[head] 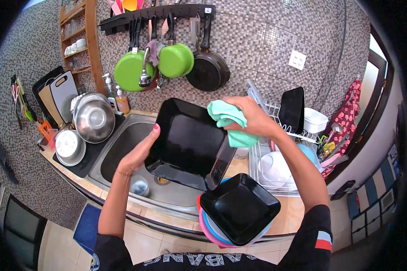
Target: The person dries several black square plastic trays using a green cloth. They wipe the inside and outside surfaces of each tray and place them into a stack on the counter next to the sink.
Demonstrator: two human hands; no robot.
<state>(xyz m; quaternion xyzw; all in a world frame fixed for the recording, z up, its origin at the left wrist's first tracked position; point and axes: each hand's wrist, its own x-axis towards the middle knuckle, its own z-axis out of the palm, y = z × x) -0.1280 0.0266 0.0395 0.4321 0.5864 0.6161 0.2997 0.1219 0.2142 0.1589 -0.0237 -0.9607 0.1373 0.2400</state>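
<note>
A large black square dish (195, 145) is held up over the sink, its hollow side towards me. My left hand (140, 150) grips its left edge, thumb on the rim and the other fingers hidden behind. In my right hand (249, 115) is a bunched mint-green cloth (225, 113), which lies against the dish's upper right edge. A smaller black square plate (240, 208) tops a stack of coloured plates (210, 233) on the counter's front edge, below the dish.
A stainless steel sink (122, 135) lies behind the dish, with a faucet (144, 79) above. To the right stands a white wire dish rack (257, 169) with bowls. Steel bowls (95, 117) rest at left. Green pots (176, 61) and a frying pan (208, 71) hang from the wall.
</note>
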